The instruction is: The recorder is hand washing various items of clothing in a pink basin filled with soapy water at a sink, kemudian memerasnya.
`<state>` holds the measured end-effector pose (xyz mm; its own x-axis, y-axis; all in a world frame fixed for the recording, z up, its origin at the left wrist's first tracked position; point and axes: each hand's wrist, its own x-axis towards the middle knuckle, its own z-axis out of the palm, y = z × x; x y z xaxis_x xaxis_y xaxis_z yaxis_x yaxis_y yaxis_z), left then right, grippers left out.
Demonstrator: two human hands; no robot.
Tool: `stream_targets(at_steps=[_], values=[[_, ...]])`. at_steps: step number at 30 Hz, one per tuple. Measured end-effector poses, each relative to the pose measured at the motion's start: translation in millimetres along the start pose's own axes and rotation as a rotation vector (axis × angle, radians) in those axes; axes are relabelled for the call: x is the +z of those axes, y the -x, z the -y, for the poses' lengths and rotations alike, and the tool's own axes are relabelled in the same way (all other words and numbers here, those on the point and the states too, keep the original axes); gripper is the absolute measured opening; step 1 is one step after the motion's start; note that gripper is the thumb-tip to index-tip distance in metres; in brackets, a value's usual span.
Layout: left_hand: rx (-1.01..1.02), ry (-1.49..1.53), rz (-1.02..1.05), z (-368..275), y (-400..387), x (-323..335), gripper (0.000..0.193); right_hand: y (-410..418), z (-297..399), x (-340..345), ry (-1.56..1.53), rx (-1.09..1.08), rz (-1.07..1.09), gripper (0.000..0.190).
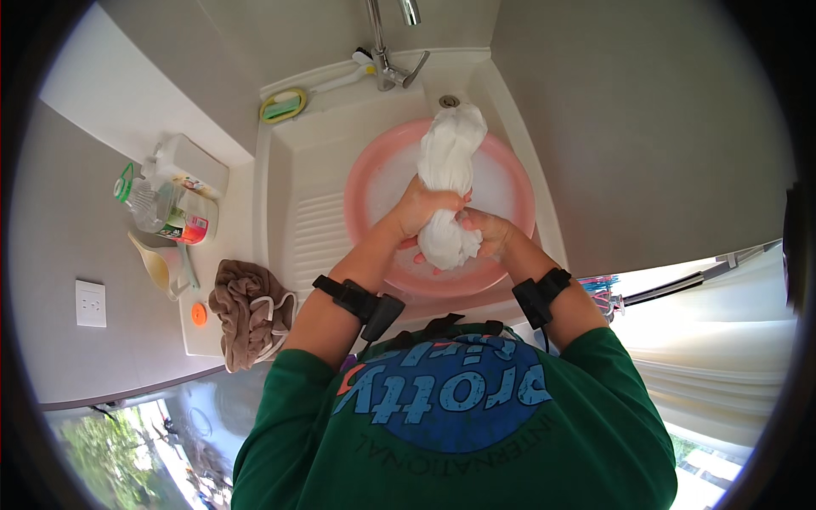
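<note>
A bunched white cloth [451, 150] stretches lengthwise above a pink plastic basin [363, 185]. Around its middle my left hand [426, 207] is wrapped, thumb across the front. My right hand [488, 229] grips the lower end, where the cloth bulges between my palms; some of its fingers are hidden behind the fabric. Whitish, sudsy water [392, 172] fills the basin below. The basin stands in a white laundry sink [319, 159] that has a ribbed washboard slope [319, 223] on the left.
At the sink's back rises a chrome faucet [382, 64], beside a white-handled brush [341, 80] and a soap dish [284, 105]. The left ledge holds a clear plastic bottle [150, 204], a white container [191, 166], a scoop [156, 264], an orange cap [199, 313] and a brown cloth [245, 312].
</note>
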<state>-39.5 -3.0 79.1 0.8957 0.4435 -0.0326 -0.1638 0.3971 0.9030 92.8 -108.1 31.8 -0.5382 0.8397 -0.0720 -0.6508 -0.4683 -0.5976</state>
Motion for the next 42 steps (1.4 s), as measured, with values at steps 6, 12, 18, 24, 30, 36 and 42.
stream_targets(at_steps=[6, 12, 18, 24, 30, 36, 42], values=[[-0.04, -0.107, 0.133, -1, 0, -15, 0.037, 4, -5, -8, 0.068, 0.029, 0.012, 0.078], [0.03, -0.149, 0.16, 3, 2, -20, 0.032, 3, -1, 15, 0.165, 0.122, -0.195, 0.06], [0.003, -0.093, 0.115, 3, 6, -19, 0.029, -1, 2, 23, 0.423, 0.148, -0.425, 0.058], [-0.037, -0.019, 0.059, -6, 12, -6, 0.021, 2, 3, 30, 0.59, 0.028, -0.373, 0.058], [-0.054, 0.065, -0.074, 6, 4, -4, 0.016, -10, 6, 44, 0.741, 0.104, -0.649, 0.053], [0.055, -0.009, -0.457, 26, -4, 2, 0.021, -20, -7, 30, 0.974, 0.088, -0.811, 0.056], [0.129, -0.122, -0.644, 40, -8, 5, 0.019, -30, -33, 12, 1.116, -0.276, -0.958, 0.054]])
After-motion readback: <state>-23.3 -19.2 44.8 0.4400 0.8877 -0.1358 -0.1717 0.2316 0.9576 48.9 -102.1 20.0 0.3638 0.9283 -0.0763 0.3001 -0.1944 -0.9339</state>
